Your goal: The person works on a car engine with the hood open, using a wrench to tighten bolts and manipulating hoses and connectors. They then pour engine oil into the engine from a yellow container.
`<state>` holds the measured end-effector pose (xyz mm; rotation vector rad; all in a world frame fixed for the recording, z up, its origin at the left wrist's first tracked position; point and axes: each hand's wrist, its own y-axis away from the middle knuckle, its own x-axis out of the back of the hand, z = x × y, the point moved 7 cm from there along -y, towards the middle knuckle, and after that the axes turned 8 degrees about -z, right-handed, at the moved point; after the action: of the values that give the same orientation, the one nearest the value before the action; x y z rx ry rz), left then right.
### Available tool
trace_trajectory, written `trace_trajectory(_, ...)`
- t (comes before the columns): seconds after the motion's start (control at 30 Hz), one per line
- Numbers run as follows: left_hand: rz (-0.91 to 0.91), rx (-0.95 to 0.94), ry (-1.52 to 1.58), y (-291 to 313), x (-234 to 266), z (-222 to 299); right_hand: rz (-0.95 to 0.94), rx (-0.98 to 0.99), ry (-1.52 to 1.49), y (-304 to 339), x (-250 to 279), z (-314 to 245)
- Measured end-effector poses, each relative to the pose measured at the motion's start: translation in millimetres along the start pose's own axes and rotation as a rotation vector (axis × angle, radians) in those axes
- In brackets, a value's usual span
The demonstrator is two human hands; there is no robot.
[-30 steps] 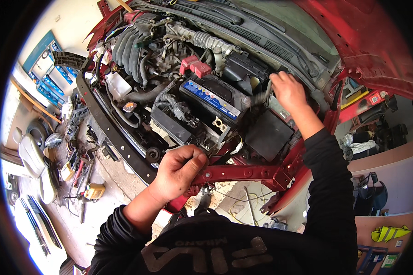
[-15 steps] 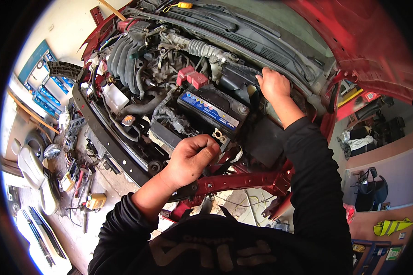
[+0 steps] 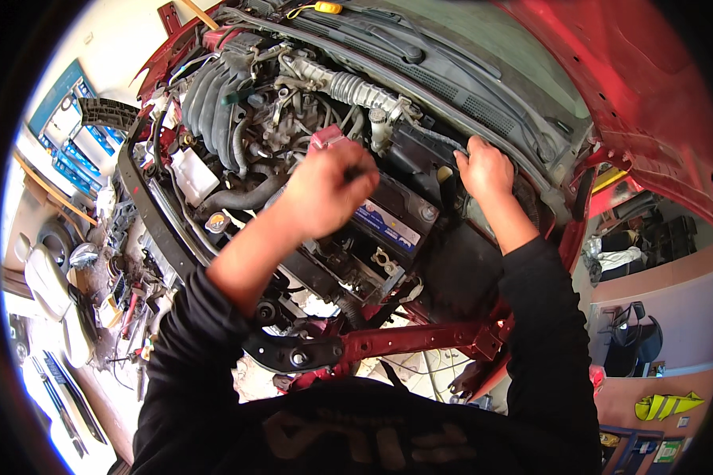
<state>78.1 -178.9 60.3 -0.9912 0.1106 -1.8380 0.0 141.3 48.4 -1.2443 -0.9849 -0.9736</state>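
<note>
My left hand (image 3: 330,190) is over the car battery (image 3: 404,212), its fingers curled in and slightly blurred. Whatever it may hold is hidden. The hand covers much of the battery's blue label and part of the red terminal cover (image 3: 325,138). Farther right, my right hand (image 3: 488,171) has its fingers bent down at the end of a black box (image 3: 424,153), near a dark cable running along it. What those fingers grip does not show. A metal cable clamp (image 3: 385,262) lies beside the battery's near edge.
The engine's grey intake manifold (image 3: 212,111) and ribbed air hose (image 3: 352,89) fill the bay's far left. A red frame rail (image 3: 420,336) crosses in front of me. The raised red hood (image 3: 634,87) overhangs the right. Loose parts (image 3: 127,301) litter the floor at left.
My left hand has moved up and away from me, from the battery's near corner to above its top. My right hand stays at the black box's end. The view has shifted slightly.
</note>
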Motion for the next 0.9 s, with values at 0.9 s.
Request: trace_trajectory(0.9, -0.365, 0.305, 0.542, -206.7, -83.1, -212.4, 0.114, 0.163, -0.198, 9.7, 21.4, 11.2)
